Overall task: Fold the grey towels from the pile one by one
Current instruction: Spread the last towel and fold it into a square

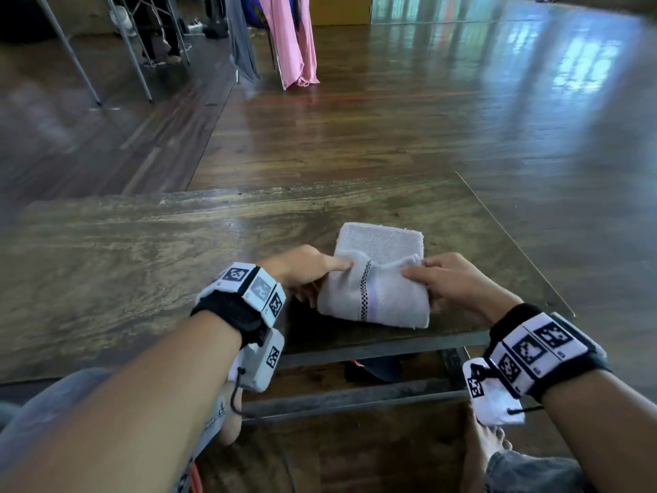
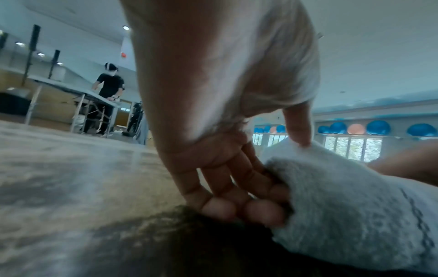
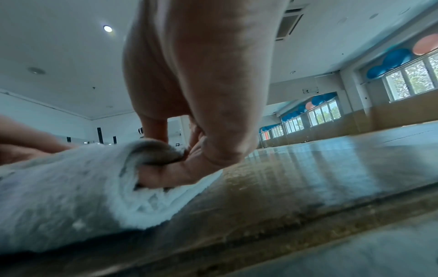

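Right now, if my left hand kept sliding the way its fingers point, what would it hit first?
The left hand already grips the grey towel's left edge and points rightwards. Pushing on, it would bunch the towel, then probably meet the right hand holding the opposite edge.

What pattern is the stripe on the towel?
A black-and-white checkered stripe on the towel, clearest in the head view.

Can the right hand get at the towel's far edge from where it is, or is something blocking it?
Probably yes: the right hand already pinches the towel at its right side, and bare table lies beside the far edge.
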A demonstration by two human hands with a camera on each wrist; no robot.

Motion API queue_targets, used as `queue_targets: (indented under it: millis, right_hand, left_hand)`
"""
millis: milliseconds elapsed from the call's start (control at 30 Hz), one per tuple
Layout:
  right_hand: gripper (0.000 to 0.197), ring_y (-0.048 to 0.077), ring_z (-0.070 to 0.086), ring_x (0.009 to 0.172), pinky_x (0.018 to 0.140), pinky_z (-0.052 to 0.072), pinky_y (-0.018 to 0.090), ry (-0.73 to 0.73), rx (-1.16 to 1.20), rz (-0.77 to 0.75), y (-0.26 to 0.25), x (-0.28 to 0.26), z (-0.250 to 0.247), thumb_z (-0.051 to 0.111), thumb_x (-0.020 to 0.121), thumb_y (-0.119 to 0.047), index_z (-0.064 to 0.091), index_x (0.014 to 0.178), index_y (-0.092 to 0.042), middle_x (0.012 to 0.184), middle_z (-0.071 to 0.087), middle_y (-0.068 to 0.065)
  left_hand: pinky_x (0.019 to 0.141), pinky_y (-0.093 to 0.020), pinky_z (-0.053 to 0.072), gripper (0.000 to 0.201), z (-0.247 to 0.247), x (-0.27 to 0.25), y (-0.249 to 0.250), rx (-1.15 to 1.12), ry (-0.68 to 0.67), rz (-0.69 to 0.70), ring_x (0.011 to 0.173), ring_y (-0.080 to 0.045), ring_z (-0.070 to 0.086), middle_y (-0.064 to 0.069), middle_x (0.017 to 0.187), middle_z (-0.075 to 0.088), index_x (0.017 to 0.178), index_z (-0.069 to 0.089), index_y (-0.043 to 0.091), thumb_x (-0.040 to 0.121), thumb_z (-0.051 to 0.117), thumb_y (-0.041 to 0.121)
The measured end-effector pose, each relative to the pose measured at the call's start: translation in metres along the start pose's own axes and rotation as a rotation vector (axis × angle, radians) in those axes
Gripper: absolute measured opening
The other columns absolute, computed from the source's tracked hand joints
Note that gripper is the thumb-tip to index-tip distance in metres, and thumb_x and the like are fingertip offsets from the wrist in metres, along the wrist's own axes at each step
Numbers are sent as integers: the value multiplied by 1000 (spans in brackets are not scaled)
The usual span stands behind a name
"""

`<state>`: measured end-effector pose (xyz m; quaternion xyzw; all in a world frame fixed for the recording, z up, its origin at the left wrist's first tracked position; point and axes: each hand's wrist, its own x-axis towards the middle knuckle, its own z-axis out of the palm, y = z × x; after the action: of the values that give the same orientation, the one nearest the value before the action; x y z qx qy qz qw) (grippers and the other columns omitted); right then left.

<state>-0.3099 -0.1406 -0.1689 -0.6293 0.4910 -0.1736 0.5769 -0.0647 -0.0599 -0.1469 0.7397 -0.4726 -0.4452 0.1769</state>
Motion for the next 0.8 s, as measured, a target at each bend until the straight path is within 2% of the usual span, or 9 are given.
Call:
queue_targets:
  millis: [33,100,133,200,300,500,600,700,800]
  right_hand:
    - [26,3,64,47,41,46,19,21,-15,1,-1,3,2,67,98,-26,71,86,-2,56,69,-7]
    - [29,2,63,47,41,46,19,107,-54,-45,-4,11,4,67,97,-30,71,84,-4,55,69,-9]
    - [30,1,63,47,41,45,19,169,-69,-81,-7,16,4,67,97,-32,71,82,-7,55,68,-10]
    - [29,3,63,52,44,44,20,307,-122,-130,-16,28,1,69,95,-36,71,77,-13,60,70,-10]
    - [38,11,53,56,50,39,24,398,-245,-85,-22,45,-7,71,92,-41,61,70,-11,66,61,-4]
    - [43,12,49,56,50,35,26,442,-336,10,-10,66,-12,69,93,-39,49,63,-16,62,53,-4]
    - [43,13,47,57,49,34,26,445,-356,28,-10,71,-15,71,90,-40,48,62,-18,63,52,-4]
    - [32,11,49,66,51,33,25,444,-393,30,-11,72,-18,70,89,-42,51,77,-18,84,57,-4]
    - [33,15,52,90,57,35,24,356,-440,3,-13,70,-15,61,95,-42,60,118,-19,120,59,2]
  left_hand:
    - [52,-28,46,55,0,3,-2,-59,10,-18,53,-24,64,-12,65,71,90,70,-2,85,67,53]
    - [56,-27,45,54,0,14,-2,-177,74,24,62,-21,65,-14,80,72,92,72,-3,77,77,49]
    - [55,-24,44,46,0,20,-1,-216,134,78,61,-15,65,-12,79,72,87,72,-2,77,79,43]
    - [48,-21,39,35,1,32,5,-188,297,175,48,-7,56,1,63,61,65,62,12,80,78,39]
    - [47,-27,27,53,8,47,12,53,457,213,48,-12,41,3,54,43,57,39,18,87,69,49]
    - [51,-31,26,46,22,78,15,213,537,139,64,-23,48,0,67,47,64,39,19,92,60,50]
    - [53,-31,29,47,24,86,13,233,542,102,65,-25,49,-1,69,49,63,38,21,93,54,54]
    - [51,-30,30,46,24,89,14,222,549,77,64,-24,52,-1,68,52,62,41,22,93,47,55]
    - [51,-31,30,46,24,88,17,236,547,56,64,-24,54,-3,71,54,65,44,18,96,44,53]
